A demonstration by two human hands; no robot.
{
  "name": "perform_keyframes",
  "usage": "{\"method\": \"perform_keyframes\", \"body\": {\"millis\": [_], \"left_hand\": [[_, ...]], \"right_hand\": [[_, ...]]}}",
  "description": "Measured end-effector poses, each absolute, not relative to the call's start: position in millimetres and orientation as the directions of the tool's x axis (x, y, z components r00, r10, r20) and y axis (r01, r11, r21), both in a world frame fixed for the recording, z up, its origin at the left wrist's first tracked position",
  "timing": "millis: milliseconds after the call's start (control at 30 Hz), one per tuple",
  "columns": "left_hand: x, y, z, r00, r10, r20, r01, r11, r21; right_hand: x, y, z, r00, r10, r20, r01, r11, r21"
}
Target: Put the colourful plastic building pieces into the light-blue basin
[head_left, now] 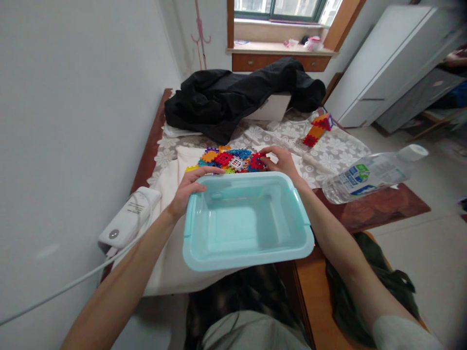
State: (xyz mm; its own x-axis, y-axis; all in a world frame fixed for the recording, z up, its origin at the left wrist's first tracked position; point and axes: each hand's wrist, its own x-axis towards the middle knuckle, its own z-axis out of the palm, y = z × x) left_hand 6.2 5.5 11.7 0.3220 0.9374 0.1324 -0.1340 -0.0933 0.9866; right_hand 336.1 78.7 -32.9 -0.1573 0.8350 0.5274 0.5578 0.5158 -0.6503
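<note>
Light-blue plastic basin (241, 226) under the left hand (187, 190): long axis left to right, open side up, tilted toward the wearer. Left thumb over the far-left rim, fingers beyond it; grip narrow, on the basin. Right hand (282, 164) past the far-right corner, fingertips at a red gear-shaped piece (256, 162); pinch or mere touch, cannot tell. Interlocking toy pieces (209, 156) between the hands, partly screened by the basin. Black garment (215, 99) beyond both hands; clear bottle (365, 175) right of the right hand.
</note>
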Motion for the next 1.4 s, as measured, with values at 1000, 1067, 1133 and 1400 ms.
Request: {"method": "perform_keyframes", "body": {"millis": [1000, 1067, 1133, 1400], "left_hand": [[5.9, 4.9, 8.5, 0.314, 0.939, 0.143, -0.139, -0.103, 0.985], [6.1, 6.3, 7.5, 0.316, 0.937, 0.150, -0.152, -0.106, 0.983], [6.5, 7.0, 6.8, 0.314, 0.938, 0.143, -0.156, -0.098, 0.983], [8.8, 6.5, 7.6, 0.314, 0.938, 0.145, -0.179, -0.092, 0.980]], "right_hand": [[341.2, 92.9, -53.2, -0.413, 0.805, 0.427, 0.556, 0.594, -0.582], [340.3, 91.7, -48.6, -0.389, 0.803, 0.451, 0.506, 0.595, -0.624], [339.0, 87.6, -41.2, -0.374, 0.806, 0.458, 0.450, 0.590, -0.671], [333.6, 71.6, -26.2, -0.241, 0.876, 0.418, 0.373, 0.481, -0.793]]}}
